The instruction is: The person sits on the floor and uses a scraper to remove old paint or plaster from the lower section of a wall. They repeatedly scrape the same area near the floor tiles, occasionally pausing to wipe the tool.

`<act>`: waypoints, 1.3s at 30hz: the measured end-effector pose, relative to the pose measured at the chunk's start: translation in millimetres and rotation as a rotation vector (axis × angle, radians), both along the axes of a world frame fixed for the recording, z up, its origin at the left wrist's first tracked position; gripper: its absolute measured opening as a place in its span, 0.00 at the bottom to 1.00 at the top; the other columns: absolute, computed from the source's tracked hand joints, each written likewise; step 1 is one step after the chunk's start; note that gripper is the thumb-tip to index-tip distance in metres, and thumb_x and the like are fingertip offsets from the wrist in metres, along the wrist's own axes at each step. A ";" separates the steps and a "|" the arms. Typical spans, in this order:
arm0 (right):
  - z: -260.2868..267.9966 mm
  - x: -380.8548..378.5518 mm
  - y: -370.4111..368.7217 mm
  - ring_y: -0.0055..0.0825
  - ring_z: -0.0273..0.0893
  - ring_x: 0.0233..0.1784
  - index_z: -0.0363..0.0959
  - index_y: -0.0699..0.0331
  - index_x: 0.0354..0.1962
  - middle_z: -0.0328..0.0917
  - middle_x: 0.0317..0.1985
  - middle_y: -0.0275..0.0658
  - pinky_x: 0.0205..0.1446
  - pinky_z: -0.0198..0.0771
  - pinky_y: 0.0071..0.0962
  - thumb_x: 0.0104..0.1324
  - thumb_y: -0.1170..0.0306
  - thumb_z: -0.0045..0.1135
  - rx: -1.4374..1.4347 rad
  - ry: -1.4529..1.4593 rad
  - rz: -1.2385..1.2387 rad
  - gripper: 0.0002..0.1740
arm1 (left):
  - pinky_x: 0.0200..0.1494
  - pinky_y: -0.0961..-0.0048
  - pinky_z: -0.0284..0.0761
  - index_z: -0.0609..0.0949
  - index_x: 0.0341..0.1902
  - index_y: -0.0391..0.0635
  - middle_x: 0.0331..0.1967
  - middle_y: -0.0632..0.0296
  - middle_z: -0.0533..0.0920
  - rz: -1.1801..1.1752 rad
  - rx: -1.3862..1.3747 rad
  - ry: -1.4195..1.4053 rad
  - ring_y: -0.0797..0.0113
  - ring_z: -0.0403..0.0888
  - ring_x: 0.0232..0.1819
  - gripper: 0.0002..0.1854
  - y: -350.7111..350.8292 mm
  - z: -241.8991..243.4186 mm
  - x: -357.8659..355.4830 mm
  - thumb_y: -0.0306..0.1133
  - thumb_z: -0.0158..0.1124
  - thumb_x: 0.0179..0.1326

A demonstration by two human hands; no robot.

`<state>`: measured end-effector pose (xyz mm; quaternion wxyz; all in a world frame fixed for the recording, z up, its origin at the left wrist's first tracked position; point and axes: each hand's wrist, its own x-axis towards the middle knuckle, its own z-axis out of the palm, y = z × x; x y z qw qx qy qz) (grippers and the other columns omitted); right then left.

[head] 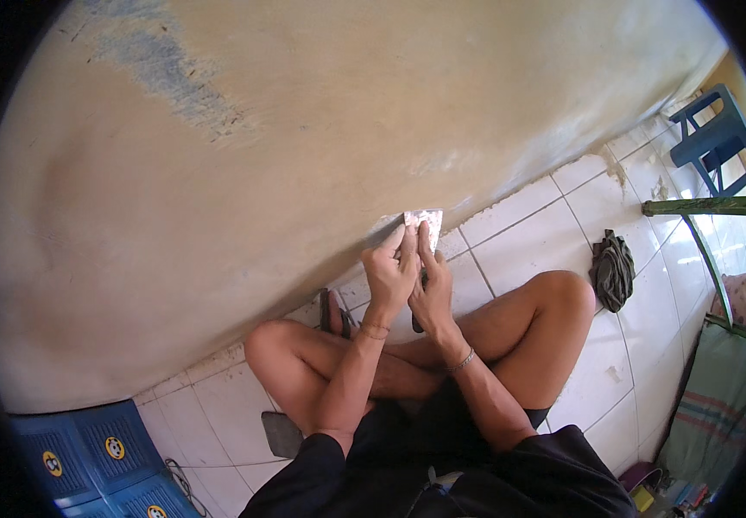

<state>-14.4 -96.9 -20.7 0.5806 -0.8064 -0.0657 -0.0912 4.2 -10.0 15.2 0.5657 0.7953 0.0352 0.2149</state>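
A putty knife with a whitish, smeared metal blade (434, 220) is held against the foot of a tan, patchy wall (321, 149). My right hand (433, 294) is closed around its dark handle, with a finger extended along the blade. Beside it, my left hand (391, 275) has its fingertips pressed on the blade's left part. A pale scraped or filled spot (384, 225) shows on the wall just left of the blade. My legs are crossed on the floor beneath both hands, and a foot in a dark sandal (334, 312) is near the wall.
White floor tiles (522, 226) run along the wall. At right are a crumpled dark cloth (612, 272), a blue plastic stool (719, 142) and a green frame (710, 206). Blue plastic stools (101, 447), a cable (182, 485) and a dark flat object (281, 434) lie at lower left.
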 end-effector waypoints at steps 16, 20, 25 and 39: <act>7.7 2.8 -1.1 0.51 0.78 0.45 0.53 0.62 0.76 0.77 0.45 0.63 0.52 0.72 0.39 0.72 0.76 0.49 -0.029 0.058 0.009 0.36 | 0.20 0.75 0.64 0.84 0.36 0.33 0.12 0.64 0.73 -0.005 -0.038 -0.027 0.85 0.69 0.19 0.14 -0.8 1.1 6.5 0.33 0.60 0.73; -8.2 1.6 -5.5 0.59 0.76 0.45 0.56 0.59 0.75 0.73 0.47 0.67 0.51 0.72 0.45 0.74 0.73 0.48 -0.007 0.062 -0.011 0.32 | 0.24 0.78 0.66 0.84 0.38 0.31 0.17 0.68 0.75 -0.043 -0.072 0.052 0.86 0.69 0.25 0.15 -5.7 -5.6 7.1 0.33 0.60 0.73; 14.4 2.2 -3.8 0.51 0.78 0.42 0.52 0.61 0.76 0.78 0.45 0.62 0.50 0.73 0.39 0.73 0.75 0.47 -0.039 0.051 -0.004 0.35 | 0.20 0.76 0.63 0.84 0.36 0.32 0.13 0.67 0.73 -0.028 -0.088 -0.027 0.85 0.67 0.19 0.14 -4.0 8.4 8.2 0.33 0.60 0.73; -8.2 1.3 -5.7 0.59 0.78 0.51 0.54 0.61 0.76 0.75 0.47 0.67 0.52 0.73 0.41 0.75 0.72 0.47 0.032 0.056 -0.001 0.33 | 0.20 0.75 0.63 0.82 0.31 0.33 0.13 0.64 0.74 -0.038 -0.023 0.035 0.83 0.69 0.20 0.17 -7.5 -3.5 7.9 0.34 0.60 0.73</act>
